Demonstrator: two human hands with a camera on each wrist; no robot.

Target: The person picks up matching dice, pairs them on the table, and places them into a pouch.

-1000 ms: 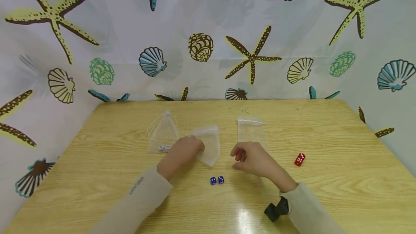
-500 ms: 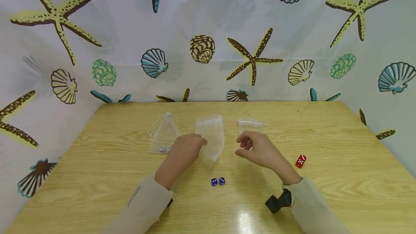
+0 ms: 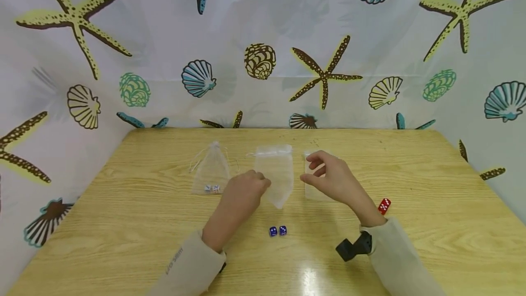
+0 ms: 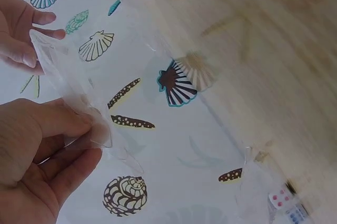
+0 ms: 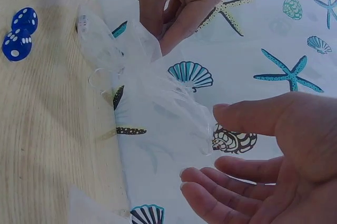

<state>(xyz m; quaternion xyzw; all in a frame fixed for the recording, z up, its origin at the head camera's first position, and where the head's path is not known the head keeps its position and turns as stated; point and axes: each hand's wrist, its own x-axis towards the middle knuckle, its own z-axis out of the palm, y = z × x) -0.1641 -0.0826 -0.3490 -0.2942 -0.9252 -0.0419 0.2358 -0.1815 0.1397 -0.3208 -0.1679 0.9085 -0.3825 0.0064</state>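
Note:
My left hand (image 3: 242, 195) pinches the side of a sheer white drawstring pouch (image 3: 277, 168), held up off the table. In the left wrist view, thumb and fingers grip the thin fabric of the pouch (image 4: 73, 77). Facing its other side is my right hand (image 3: 330, 177), fingers loosely bent and thumb apart, holding nothing. The right wrist view has that thumb close to the edge of the pouch (image 5: 163, 92); whether they touch I cannot tell. Two blue dice (image 3: 283, 230) lie on the table below the pouch.
At the left lies a pouch (image 3: 213, 166) with two white dice (image 3: 216, 189) inside. Another sheer pouch (image 3: 314, 192) lies partly behind my right hand. Red dice (image 3: 384, 205) sit by my right forearm. A patterned cloth (image 3: 226, 90) hangs behind the wooden table (image 3: 123, 223).
My left hand has lifted the pouch and brought it to the right. My right hand has risen, its thumb and fingers spread further apart.

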